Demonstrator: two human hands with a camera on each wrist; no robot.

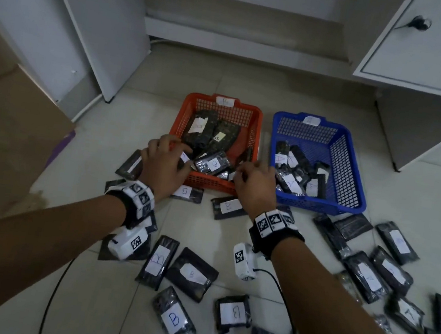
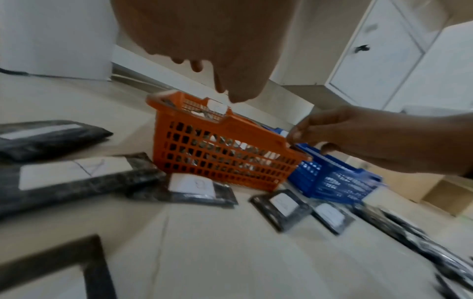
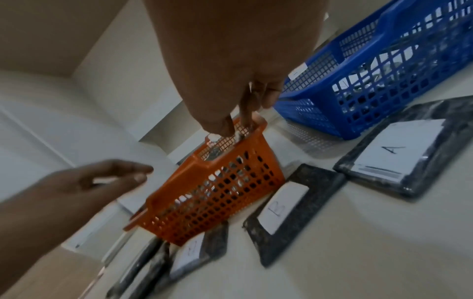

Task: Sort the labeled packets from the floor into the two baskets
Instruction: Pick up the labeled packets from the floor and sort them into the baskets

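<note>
We judge the sorting partly done: dark packets (image 1: pixel 158 261) with white letter labels still lie scattered on the floor (image 1: pixel 299 264), while several sit in the orange basket (image 1: pixel 208 183) and blue basket (image 1: pixel 348 206). Our left hand (image 1: pixel 165 163) and right hand (image 1: pixel 255 184) hover loose-fingered, holding nothing, over the orange basket's near rim.

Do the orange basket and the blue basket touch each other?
Apart. In the head view a strip of bare floor runs between the orange basket and the blue basket along their whole length.
</note>
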